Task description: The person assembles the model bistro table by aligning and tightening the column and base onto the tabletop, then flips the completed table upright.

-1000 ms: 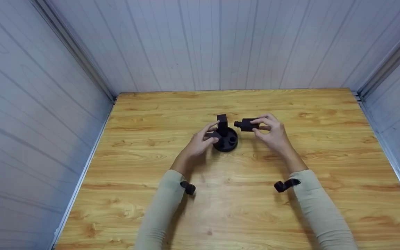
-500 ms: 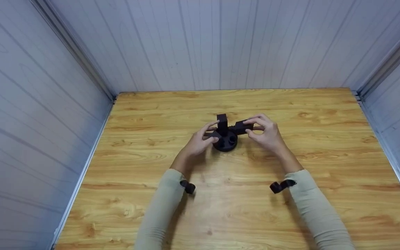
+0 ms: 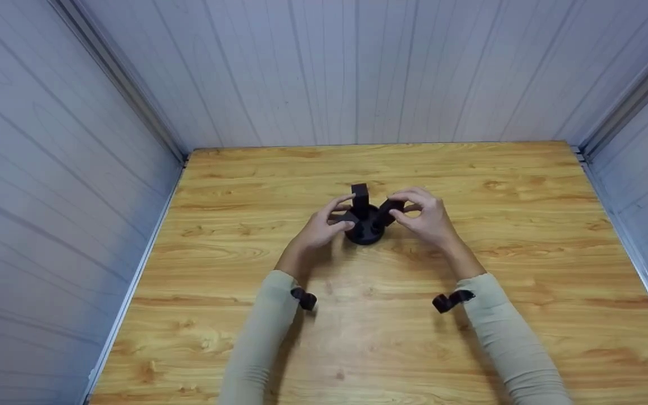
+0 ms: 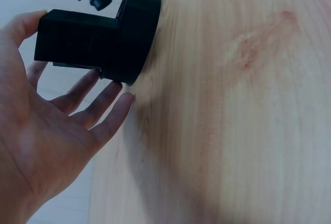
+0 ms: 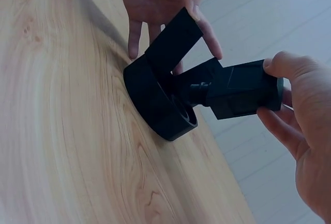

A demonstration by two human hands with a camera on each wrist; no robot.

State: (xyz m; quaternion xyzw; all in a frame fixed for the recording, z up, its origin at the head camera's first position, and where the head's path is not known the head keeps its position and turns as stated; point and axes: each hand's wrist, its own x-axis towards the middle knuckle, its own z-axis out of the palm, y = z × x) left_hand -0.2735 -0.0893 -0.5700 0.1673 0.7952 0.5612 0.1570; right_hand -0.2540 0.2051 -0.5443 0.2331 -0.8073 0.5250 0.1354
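A round black base (image 3: 364, 238) with raised sockets stands on the table, two black rectangular blocks rising from it. My left hand (image 3: 317, 229) holds the nearer-left block (image 3: 349, 217), thumb on one side, and its other fingers reach toward the base's rim in the left wrist view. The farther block (image 3: 360, 194) stands upright behind. In my right hand (image 3: 430, 223), thumb and fingers pinch a black square bottle-shaped piece (image 5: 243, 89) with a narrow ridged neck. It tilts neck-down over a ring-like socket on the right of the base; whether neck and socket touch, I cannot tell.
The wood-grain table (image 3: 358, 337) lies beneath both arms. Pale panel walls (image 3: 324, 73) enclose it at the back and on both sides. Each sleeve carries a small black wrist mount, one at the left wrist (image 3: 305, 299) and one at the right (image 3: 451, 301).
My right hand has moved left toward the base, and the bottle-shaped piece has turned from lying level to tilting neck-down over the socket. The left hand stays on its block.
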